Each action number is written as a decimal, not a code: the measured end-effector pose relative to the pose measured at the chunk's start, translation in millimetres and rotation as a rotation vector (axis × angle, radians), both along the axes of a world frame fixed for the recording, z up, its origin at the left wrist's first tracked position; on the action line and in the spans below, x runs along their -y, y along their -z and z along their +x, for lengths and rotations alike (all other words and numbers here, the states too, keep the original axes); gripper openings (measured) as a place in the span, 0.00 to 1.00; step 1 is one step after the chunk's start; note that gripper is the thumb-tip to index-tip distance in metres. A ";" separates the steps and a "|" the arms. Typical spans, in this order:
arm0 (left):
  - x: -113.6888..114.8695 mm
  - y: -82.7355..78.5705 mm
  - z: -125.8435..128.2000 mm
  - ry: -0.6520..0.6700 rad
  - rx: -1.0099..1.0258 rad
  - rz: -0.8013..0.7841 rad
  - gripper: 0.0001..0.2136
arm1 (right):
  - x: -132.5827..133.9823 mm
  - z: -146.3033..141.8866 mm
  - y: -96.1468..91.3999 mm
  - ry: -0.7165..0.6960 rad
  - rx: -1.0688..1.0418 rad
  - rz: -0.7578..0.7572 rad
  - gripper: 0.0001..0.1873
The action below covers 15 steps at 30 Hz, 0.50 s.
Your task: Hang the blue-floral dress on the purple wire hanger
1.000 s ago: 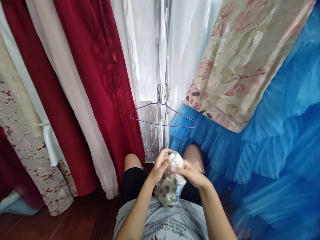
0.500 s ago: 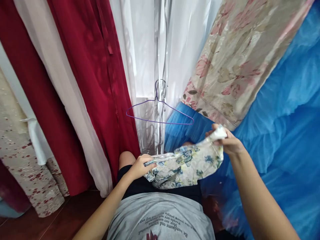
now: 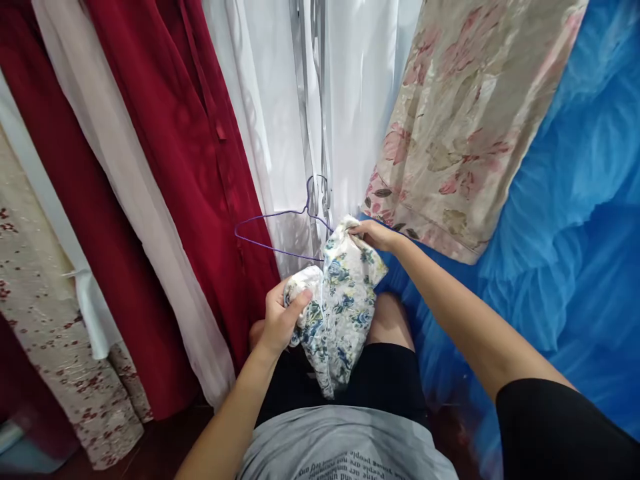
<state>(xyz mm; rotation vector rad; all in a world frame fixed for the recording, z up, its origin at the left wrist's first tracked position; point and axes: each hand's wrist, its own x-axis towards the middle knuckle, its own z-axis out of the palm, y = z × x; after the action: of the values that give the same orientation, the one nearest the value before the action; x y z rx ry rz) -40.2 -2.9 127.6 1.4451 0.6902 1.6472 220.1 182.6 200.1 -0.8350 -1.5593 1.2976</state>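
Observation:
Both hands grip a white garment [image 3: 345, 307] printed with blue and yellow flowers, bunched up above my lap. My left hand [image 3: 285, 313] is closed on its left edge, thumb on top. My right hand [image 3: 373, 233] pinches its upper right part near a purple wire hanger [image 3: 273, 248]. The garment covers the hanger's right end; whether that end lies inside or behind the cloth I cannot tell. The hanger's hook is up against the white fabric behind it.
Long red cloth [image 3: 200, 200] hangs on the left, white fabric [image 3: 275, 100] in the middle. To the right hang a beige floral garment [image 3: 455, 133] and a big blue tulle skirt [image 3: 565, 267]. A bluish container [image 3: 30, 453] stands at the lower left.
My right hand has moved left and up with its part of the garment, to the hanger's right end. My left hand has risen slightly. The hanger's right end is now covered.

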 end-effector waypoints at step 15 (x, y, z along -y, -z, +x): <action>-64.1 5.8 -119.3 -0.228 -0.936 0.155 0.15 | 53.2 4.7 -13.1 -0.042 -0.143 -0.151 0.08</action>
<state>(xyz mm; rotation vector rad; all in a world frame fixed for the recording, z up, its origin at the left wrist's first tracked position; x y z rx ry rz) -159.5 61.2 121.8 2.3361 1.2842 1.1215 224.8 129.4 213.1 -0.7876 -1.3862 1.4871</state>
